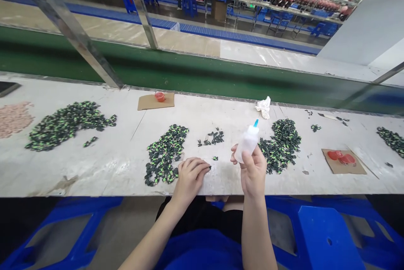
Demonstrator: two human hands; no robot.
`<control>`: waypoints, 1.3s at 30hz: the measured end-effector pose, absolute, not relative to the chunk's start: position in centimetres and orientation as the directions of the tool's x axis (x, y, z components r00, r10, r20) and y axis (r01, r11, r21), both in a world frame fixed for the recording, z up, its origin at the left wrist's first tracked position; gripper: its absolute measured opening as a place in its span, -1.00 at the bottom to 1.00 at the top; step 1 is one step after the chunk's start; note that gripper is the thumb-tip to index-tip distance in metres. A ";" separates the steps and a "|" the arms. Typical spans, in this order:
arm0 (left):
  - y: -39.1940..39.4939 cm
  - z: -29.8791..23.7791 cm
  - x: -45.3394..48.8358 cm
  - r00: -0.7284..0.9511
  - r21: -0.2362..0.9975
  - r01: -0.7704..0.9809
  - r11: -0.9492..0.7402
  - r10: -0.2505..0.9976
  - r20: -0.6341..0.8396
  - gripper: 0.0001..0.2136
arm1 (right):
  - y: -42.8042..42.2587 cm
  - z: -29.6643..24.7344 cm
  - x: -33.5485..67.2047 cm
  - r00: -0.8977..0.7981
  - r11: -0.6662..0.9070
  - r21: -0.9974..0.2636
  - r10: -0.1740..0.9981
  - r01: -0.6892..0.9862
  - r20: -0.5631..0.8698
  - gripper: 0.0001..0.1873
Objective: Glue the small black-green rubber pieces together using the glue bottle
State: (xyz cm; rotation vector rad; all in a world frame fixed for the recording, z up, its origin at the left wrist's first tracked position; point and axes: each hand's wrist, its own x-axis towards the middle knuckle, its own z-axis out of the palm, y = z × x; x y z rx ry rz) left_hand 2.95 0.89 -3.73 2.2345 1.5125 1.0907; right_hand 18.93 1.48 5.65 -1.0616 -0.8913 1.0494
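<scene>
My right hand is closed around a small white squeeze bottle with a blue tip, held upright above the worktable. My left hand rests on the table with its fingers curled and pinched on a tiny dark piece at the fingertips. Just left of that hand lies a pile of small black-and-green parts. A second such pile sits right of the bottle. A few loose parts lie between the piles.
A larger black-and-green pile and a pink pile lie at the left. Cardboard pieces with red lids, a crumpled tissue, a green conveyor belt behind, blue stools below.
</scene>
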 end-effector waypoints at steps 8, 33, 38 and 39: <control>0.7 -3.5 3.0 0.199 0.529 0.715 -0.457 0.858 0.473 -0.85 | 0.0 7.5 17.8 0.068 0.084 -0.905 0.996 -0.416 0.061 -0.41; 0.8 -3.5 3.0 0.192 0.499 0.714 -0.492 0.822 0.536 -0.85 | -0.1 6.6 17.5 -0.012 0.113 -0.843 0.990 -0.526 0.140 -0.62; 0.9 -3.6 2.9 0.190 0.506 0.699 -0.504 0.814 0.549 -0.88 | -0.1 5.5 17.8 0.148 0.164 -0.916 0.982 -0.365 0.116 -0.56; 1.0 -3.6 2.9 0.190 0.514 0.694 -0.505 0.816 0.545 -0.89 | -0.1 5.0 18.0 0.206 0.176 -0.940 0.971 -0.293 0.118 -0.58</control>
